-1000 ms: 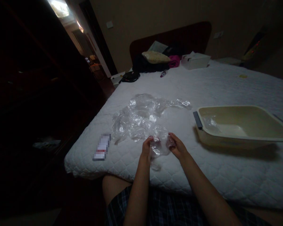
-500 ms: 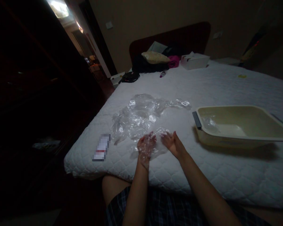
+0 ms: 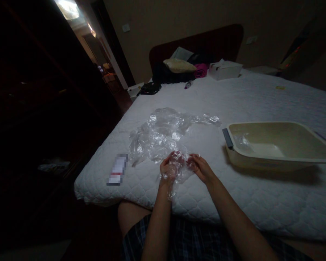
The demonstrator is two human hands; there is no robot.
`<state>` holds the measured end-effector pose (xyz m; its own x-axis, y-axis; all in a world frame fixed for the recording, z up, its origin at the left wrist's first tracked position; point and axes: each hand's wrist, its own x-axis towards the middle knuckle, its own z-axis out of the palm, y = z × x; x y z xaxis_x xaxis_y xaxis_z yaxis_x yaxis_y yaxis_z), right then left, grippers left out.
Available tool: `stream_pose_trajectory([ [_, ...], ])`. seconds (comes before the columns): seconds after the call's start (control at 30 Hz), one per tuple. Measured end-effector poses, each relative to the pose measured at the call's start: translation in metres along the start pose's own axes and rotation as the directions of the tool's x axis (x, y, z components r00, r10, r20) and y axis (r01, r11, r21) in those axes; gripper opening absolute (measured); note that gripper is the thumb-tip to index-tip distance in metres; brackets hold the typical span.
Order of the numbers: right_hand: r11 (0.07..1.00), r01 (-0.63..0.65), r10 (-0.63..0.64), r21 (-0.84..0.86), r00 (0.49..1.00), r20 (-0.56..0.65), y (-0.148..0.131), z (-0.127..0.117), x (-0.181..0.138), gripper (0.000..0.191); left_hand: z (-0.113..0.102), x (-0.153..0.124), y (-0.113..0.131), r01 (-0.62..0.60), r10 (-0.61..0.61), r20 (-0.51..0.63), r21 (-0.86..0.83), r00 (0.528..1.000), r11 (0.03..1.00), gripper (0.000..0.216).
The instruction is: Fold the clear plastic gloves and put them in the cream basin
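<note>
Between my hands is a crumpled clear plastic bag (image 3: 179,172), one end of it hanging down over my left wrist. My left hand (image 3: 167,166) is closed on it, its fingers partly behind the film. With fingers bent together, my right hand (image 3: 201,167) pinches the bag's right side. Just beyond my hands, a loose heap of clear plastic bags (image 3: 160,132) spreads over the white quilted bed (image 3: 141,188).
To the right stands a cream plastic basin (image 3: 274,165) with grey handles and a piece of clear plastic (image 3: 243,141) inside. A blurred-out phone-like object (image 3: 118,170) lies left. Toward the headboard (image 3: 225,40) are a pillow (image 3: 179,66), a pink roll (image 3: 200,70) and a white box (image 3: 225,70).
My right hand has gone from spread fingers to a pinch on the bag. The bag has bunched up between my hands. Heap and basin stay put.
</note>
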<state>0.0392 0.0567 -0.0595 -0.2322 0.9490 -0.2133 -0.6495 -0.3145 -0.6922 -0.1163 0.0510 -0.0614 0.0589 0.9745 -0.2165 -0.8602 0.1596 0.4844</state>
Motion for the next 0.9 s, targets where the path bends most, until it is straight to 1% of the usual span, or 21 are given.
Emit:
stream_pose_trajectory([
  [0.1, 1.000, 0.000, -0.001, -0.006, 0.994, -0.107, -0.001, -0.003, 0.003, 0.019, 0.002, -0.004, 0.001, 0.042, -0.040, 0.057, -0.043, 0.998, 0.998, 0.029],
  [0.17, 1.000, -0.003, 0.006, 0.029, 0.993, -0.118, -0.004, -0.005, 0.003, 0.018, 0.005, -0.007, 0.003, 0.071, -0.068, 0.089, -0.037, 0.994, 0.997, 0.032],
  [0.23, 0.996, -0.021, 0.028, 0.091, 0.997, -0.072, -0.007, -0.007, 0.001, 0.020, 0.008, -0.010, 0.004, 0.066, -0.063, 0.097, -0.031, 0.993, 0.997, 0.035],
  [0.37, 0.978, -0.112, 0.102, 0.177, 0.992, 0.068, -0.012, -0.011, -0.003, 0.030, 0.013, -0.012, 0.003, 0.074, -0.074, 0.091, 0.005, 0.993, 0.997, 0.044],
  [0.4, 0.977, -0.125, 0.111, 0.174, 0.990, 0.084, -0.012, -0.011, -0.003, 0.031, 0.014, -0.012, 0.002, 0.081, -0.083, 0.089, 0.021, 0.993, 0.996, 0.046],
  [0.47, 0.983, -0.123, 0.113, 0.136, 0.990, 0.079, -0.010, -0.010, -0.002, 0.029, 0.015, -0.012, 0.001, 0.097, -0.102, 0.081, 0.066, 0.991, 0.993, 0.052],
  [0.6, 0.997, -0.080, 0.080, 0.010, 0.997, 0.014, -0.003, -0.007, 0.003, 0.024, 0.014, -0.012, 0.001, 0.150, -0.158, 0.024, 0.196, 0.987, 0.969, 0.060],
  [0.67, 0.997, -0.062, 0.062, -0.039, 0.998, -0.003, 0.000, -0.006, 0.004, 0.024, 0.013, -0.011, 0.000, 0.155, -0.158, -0.005, 0.221, 0.987, 0.963, 0.061],
  [0.73, 0.997, -0.054, 0.054, -0.063, 0.999, -0.010, 0.001, -0.004, 0.003, 0.024, 0.012, -0.009, -0.002, 0.140, -0.141, -0.012, 0.217, 0.990, 0.966, 0.054],
  [0.87, 0.997, -0.033, 0.032, -0.065, 0.999, -0.012, 0.001, 0.000, -0.001, 0.023, 0.008, -0.005, -0.008, 0.087, -0.075, -0.054, 0.254, 0.996, 0.963, 0.021],
  [0.9, 0.998, -0.026, 0.025, -0.064, 1.000, -0.017, 0.001, 0.001, -0.002, 0.022, 0.007, -0.004, -0.009, 0.070, -0.053, -0.072, 0.269, 0.996, 0.961, 0.015],
])
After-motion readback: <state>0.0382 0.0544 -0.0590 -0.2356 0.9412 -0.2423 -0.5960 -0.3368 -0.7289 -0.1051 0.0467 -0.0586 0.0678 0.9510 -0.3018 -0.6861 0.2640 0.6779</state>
